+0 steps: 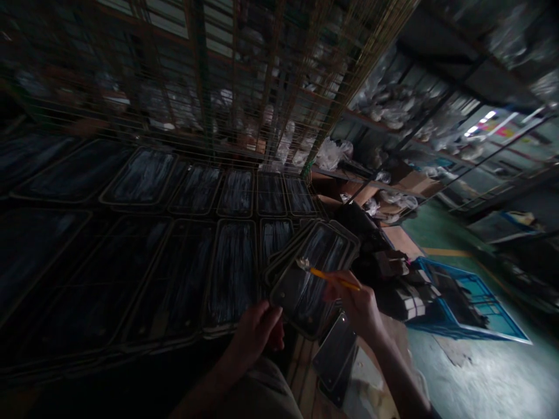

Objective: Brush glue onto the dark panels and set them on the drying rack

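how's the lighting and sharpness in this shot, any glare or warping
Head view: dim overall, with the dark panels at left sunk in shadow; head view: glare on the floor at lower right, and bright light strips at upper right; head view: shelving and wire mesh look slanted and soft towards the edges; head view: the brush and right hand read more clearly.

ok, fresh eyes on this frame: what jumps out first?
Probably the yellow-handled brush in the right hand, its pale tip over a dark, white-streaked panel near the middle. Next, the rows of similar panels spreading across the left side. Then the bright blue crate at right, standing out against the dim surroundings.
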